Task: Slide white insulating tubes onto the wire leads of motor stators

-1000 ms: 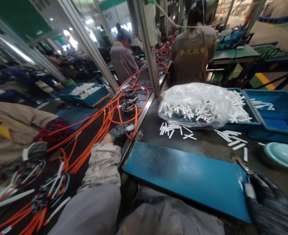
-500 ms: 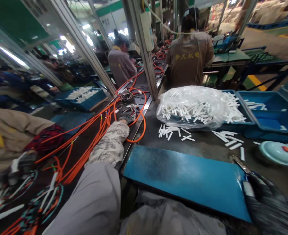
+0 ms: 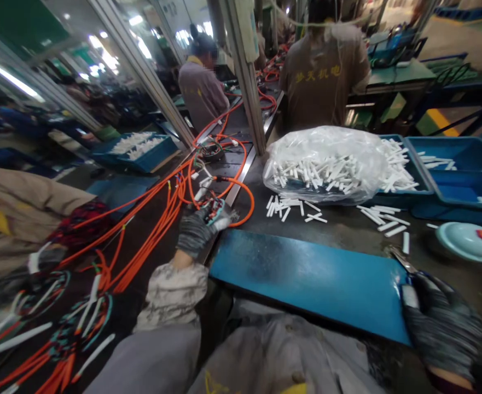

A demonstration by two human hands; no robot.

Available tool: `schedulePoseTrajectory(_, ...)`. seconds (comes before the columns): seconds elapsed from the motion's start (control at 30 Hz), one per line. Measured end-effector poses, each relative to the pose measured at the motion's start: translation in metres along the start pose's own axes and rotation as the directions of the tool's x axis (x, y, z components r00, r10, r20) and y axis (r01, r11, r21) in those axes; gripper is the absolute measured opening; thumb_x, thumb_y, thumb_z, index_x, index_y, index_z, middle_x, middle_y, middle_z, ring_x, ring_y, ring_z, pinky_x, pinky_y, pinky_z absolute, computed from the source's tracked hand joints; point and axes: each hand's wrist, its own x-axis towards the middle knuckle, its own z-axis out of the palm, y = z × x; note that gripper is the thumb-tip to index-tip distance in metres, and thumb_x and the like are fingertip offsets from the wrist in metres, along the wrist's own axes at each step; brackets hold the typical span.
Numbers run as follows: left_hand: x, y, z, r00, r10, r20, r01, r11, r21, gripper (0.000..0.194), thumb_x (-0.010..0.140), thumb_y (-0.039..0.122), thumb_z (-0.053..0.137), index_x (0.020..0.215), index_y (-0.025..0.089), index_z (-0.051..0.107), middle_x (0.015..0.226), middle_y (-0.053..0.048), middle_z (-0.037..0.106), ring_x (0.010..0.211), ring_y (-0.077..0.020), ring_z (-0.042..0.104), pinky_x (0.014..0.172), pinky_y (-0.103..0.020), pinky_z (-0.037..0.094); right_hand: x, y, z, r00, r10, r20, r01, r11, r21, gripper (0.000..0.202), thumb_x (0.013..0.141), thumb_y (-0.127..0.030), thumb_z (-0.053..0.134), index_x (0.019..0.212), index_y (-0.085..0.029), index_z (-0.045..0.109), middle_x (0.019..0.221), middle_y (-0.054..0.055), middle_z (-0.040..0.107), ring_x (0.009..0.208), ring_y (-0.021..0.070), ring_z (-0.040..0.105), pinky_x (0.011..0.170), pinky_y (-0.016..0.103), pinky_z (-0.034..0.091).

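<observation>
Tool (image 3: 403,259) part-hidden by right hand (image 3: 443,320)

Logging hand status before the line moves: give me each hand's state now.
Left hand: closed on a wired ring, fingertips partly hidden.
Right hand: closed around a metal-tipped tool, beside the blue board.

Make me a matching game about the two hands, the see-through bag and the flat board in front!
Column one
1. left hand
2. see-through bag
3. right hand
4. flat board

Column two
A. has white sticks loose on the table in front of it
B. is blue
C. holds a metal tool
D. holds a tangle of wires

Right pairs: 1-D, 2-A, 3-C, 4-B
</observation>
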Motion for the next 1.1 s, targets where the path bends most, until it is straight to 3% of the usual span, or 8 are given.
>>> schedulePoseTrajectory(0.2, -0.070, 0.095, 0.027, 0.947, 0.213, 0.239, -0.154, 0.958, -0.243, 0.048, 0.077, 0.057, 0.084, 0.116, 0.031, 0.076, 0.127, -0.004, 0.076, 0.132, -0.0355, 0.062, 0.122, -0.056, 0.045, 0.005, -0.003, -0.011, 1.000, 0.019, -0.001, -0.019, 0.999, 0.034, 0.039, 0.094, -0.044, 0.054, 0.112, -0.016, 0.075, 0.118, 0.022, 0.075, 0.110, 0.0423, 0.071, 0.092, 0.053, 0.054)
schedulePoseTrajectory(0.3, -0.091, 0.136, 0.057, 0.928, 0.230, 0.292, -0.148, 0.949, -0.279, 0.039, 0.072, 0.055, 0.087, 0.103, 0.034, 0.079, 0.110, -0.007, 0.080, 0.121, -0.0401, 0.068, 0.124, -0.065, 0.039, 0.004, -0.023, -0.021, 0.996, -0.008, -0.091, 0.017, 0.995, 0.097, 0.036, 0.094, -0.042, 0.059, 0.112, -0.015, 0.074, 0.121, 0.023, 0.073, 0.114, 0.0415, 0.070, 0.098, 0.053, 0.054)
schedulePoseTrajectory(0.4, -0.105, 0.158, 0.056, 0.867, 0.340, 0.364, -0.152, 0.876, -0.458, 0.045, 0.083, 0.045, 0.078, 0.124, 0.027, 0.075, 0.119, -0.011, 0.078, 0.124, -0.0380, 0.067, 0.122, -0.064, 0.042, 0.000, -0.055, -0.033, 0.978, -0.122, -0.169, 0.164, 0.951, 0.264, 0.031, 0.095, -0.039, 0.061, 0.116, -0.018, 0.070, 0.122, 0.019, 0.072, 0.116, 0.0362, 0.069, 0.104, 0.053, 0.052)
schedulePoseTrajectory(0.5, -0.092, 0.151, 0.027, 0.830, 0.430, 0.355, -0.096, 0.737, -0.669, 0.034, 0.094, 0.039, 0.064, 0.124, 0.027, 0.075, 0.117, -0.006, 0.078, 0.112, -0.0277, 0.073, 0.104, -0.048, 0.060, -0.005, -0.089, -0.043, 0.956, -0.273, -0.104, 0.292, 0.872, 0.393, 0.024, 0.095, -0.031, 0.063, 0.117, -0.024, 0.069, 0.121, 0.012, 0.072, 0.113, 0.0299, 0.070, 0.103, 0.049, 0.053)
schedulePoseTrajectory(0.63, -0.028, 0.120, 0.021, 0.995, 0.095, 0.018, -0.072, 0.846, -0.528, 0.032, 0.099, 0.037, 0.058, 0.125, 0.023, 0.070, 0.124, -0.006, 0.075, 0.116, -0.0246, 0.071, 0.111, -0.048, 0.056, -0.009, -0.132, -0.046, 0.875, -0.462, -0.145, 0.462, 0.709, 0.533, 0.028, 0.093, -0.032, 0.070, 0.121, -0.028, 0.069, 0.117, 0.008, 0.075, 0.109, 0.0253, 0.070, 0.097, 0.042, 0.054)
schedulePoseTrajectory(0.73, 0.017, 0.107, 0.062, 0.913, 0.405, 0.054, -0.331, 0.812, -0.480, 0.061, 0.088, 0.032, 0.067, 0.146, 0.018, 0.056, 0.155, -0.013, 0.055, 0.146, -0.0284, 0.050, 0.126, -0.049, 0.040, -0.012, -0.162, -0.042, 0.802, -0.576, -0.159, 0.558, 0.626, 0.545, 0.042, 0.094, -0.043, 0.072, 0.130, -0.023, 0.065, 0.117, 0.011, 0.076, 0.108, 0.0260, 0.068, 0.094, 0.042, 0.052)
schedulePoseTrajectory(0.9, 0.035, 0.098, 0.099, 0.756, 0.564, 0.332, -0.328, 0.766, -0.553, 0.043, 0.096, 0.040, 0.058, 0.132, 0.020, 0.069, 0.132, -0.010, 0.073, 0.124, -0.0258, 0.067, 0.112, -0.043, 0.052, -0.011, -0.167, -0.040, 0.771, -0.627, -0.115, 0.591, 0.636, 0.496, 0.035, 0.099, -0.040, 0.066, 0.129, -0.022, 0.066, 0.094, 0.005, 0.077, 0.087, 0.0203, 0.067, 0.101, 0.041, 0.049)
schedulePoseTrajectory(1.1, -0.011, 0.068, 0.015, 0.801, 0.413, 0.432, -0.314, 0.906, -0.284, 0.048, 0.093, 0.062, 0.054, 0.123, 0.033, 0.076, 0.111, -0.007, 0.080, 0.105, -0.0308, 0.074, 0.098, -0.044, 0.057, 0.019, -0.115, -0.049, 0.833, -0.550, 0.052, 0.442, 0.720, 0.535, 0.034, 0.099, -0.033, 0.061, 0.133, -0.029, 0.066, 0.112, 0.004, 0.077, 0.112, 0.0243, 0.068, 0.121, 0.056, 0.038)
